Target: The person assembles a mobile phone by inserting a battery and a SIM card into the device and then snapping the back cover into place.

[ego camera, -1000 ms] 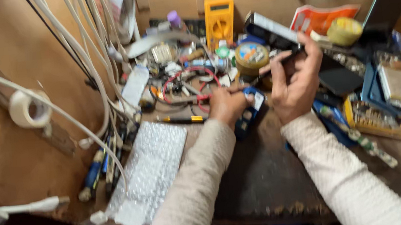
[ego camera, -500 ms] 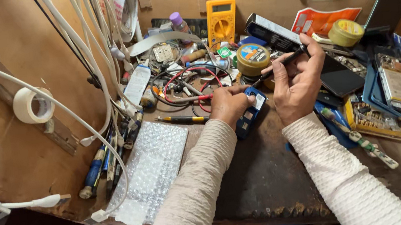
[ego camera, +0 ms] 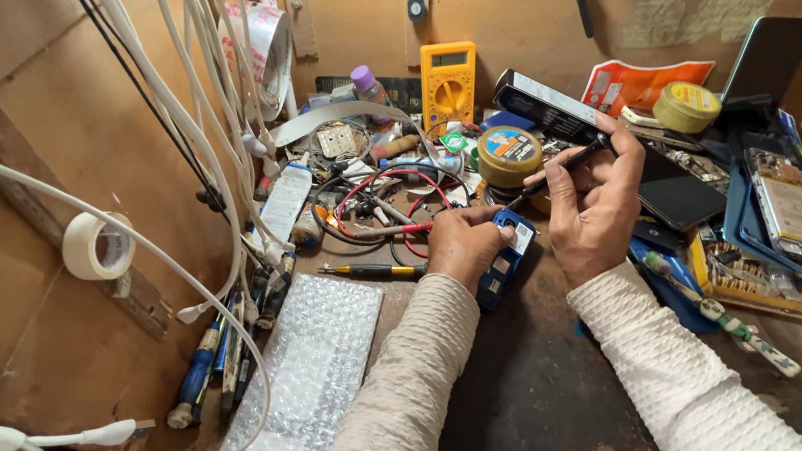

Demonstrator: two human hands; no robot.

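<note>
My left hand (ego camera: 464, 245) rests on the bench and presses on a small blue device (ego camera: 507, 258), with a red-handled probe (ego camera: 391, 230) running out from under its fingers to the left. My right hand (ego camera: 596, 205) grips a thin black probe (ego camera: 560, 167), tip slanting down-left toward the blue device. Red and black leads (ego camera: 378, 186) loop between the hands and a yellow multimeter (ego camera: 448, 84) standing against the back wall. A round tin with a coloured lid (ego camera: 509, 155) sits just behind the hands.
A bubble-wrap sheet (ego camera: 312, 372) lies front left beside several screwdrivers (ego camera: 205, 364). White cables (ego camera: 206, 107) and a tape roll (ego camera: 97, 246) hang on the left wall. Phones and opened phone parts (ego camera: 794, 211), a yellow tin (ego camera: 686, 106) and a bit tray (ego camera: 748, 282) crowd the right.
The camera view has shifted a little, showing the bench closer. Both hands keep their grips and stay over the blue device, with the black probe still angled toward it.
</note>
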